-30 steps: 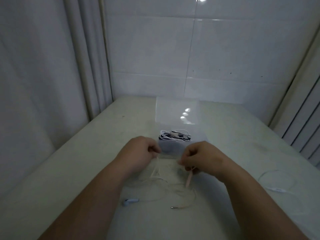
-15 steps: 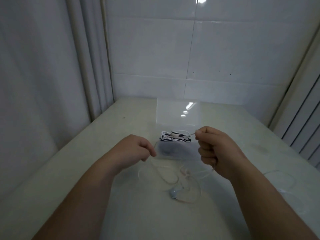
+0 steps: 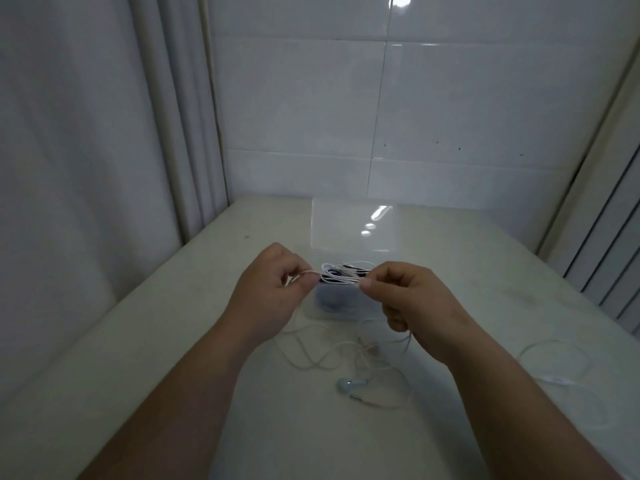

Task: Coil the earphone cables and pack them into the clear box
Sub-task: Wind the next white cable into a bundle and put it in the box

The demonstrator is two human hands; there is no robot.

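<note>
The box (image 3: 346, 308) held coiled cables (image 3: 341, 273). The left hand (image 3: 266, 289) and right hand (image 3: 412, 299) each pinched a loose cable (image 3: 301, 365), closer together than before.

Both hands (image 3: 273, 299) (image 3: 412, 299) pinch a white earphone cable (image 3: 322, 355).

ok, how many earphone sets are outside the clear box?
2. The held earphone is pinched between left hand and right hand, the rest trailing on the table. The loose earphone lies to the right. More coils sit in the clear box, count unclear.
</note>
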